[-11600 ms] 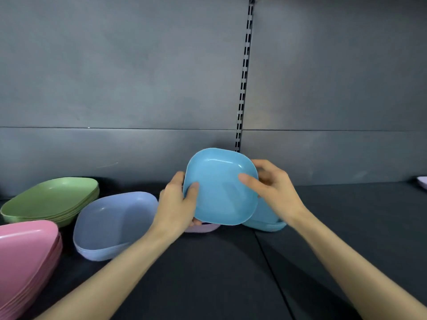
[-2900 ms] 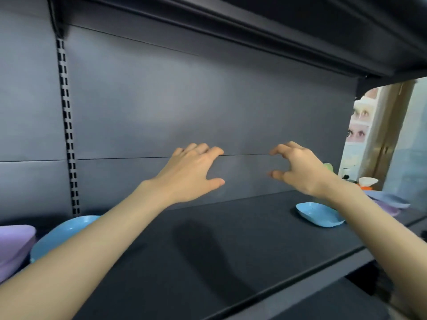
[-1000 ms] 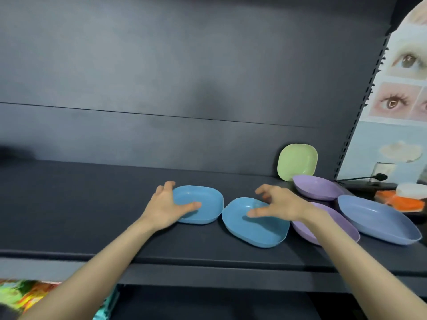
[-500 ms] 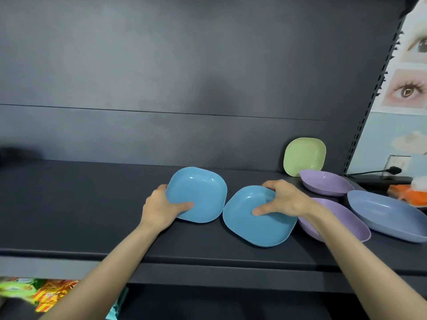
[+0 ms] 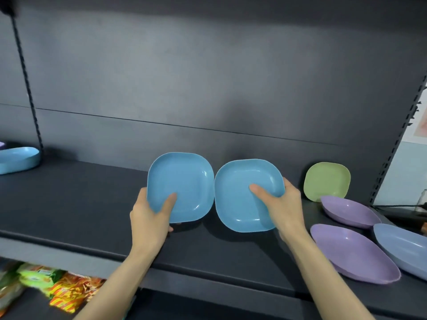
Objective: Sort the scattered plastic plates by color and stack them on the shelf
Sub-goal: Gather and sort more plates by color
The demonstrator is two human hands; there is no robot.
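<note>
**Two blue plates held up side by side over the shelf**

Most fingers of both hands are hidden behind the plates; only the thumbs and a fingertip under the left plate's lower edge show. A blue stack at the left edge is cut off by the frame, so its count cannot be told. A lavender-blue plate at the right edge is also cropped. The packets on the level below are blurred and unreadable.

The shelf is a dark matte board with a dark back panel behind it. A slotted upright stands at the right end and another at the far left. A black cable runs in from the right.

The left grip clasps the left blue plate, thumb on its face. The right grip clasps the right blue plate the same way. Both plates tilt up to face the camera, their inner edges just about touching, near the middle of the shelf. Both are empty.

A green plate leans upright against the back panel to the right. A rear purple plate and a front purple plate lie flat and empty before it, the front one just beside the lavender-blue plate
</note>
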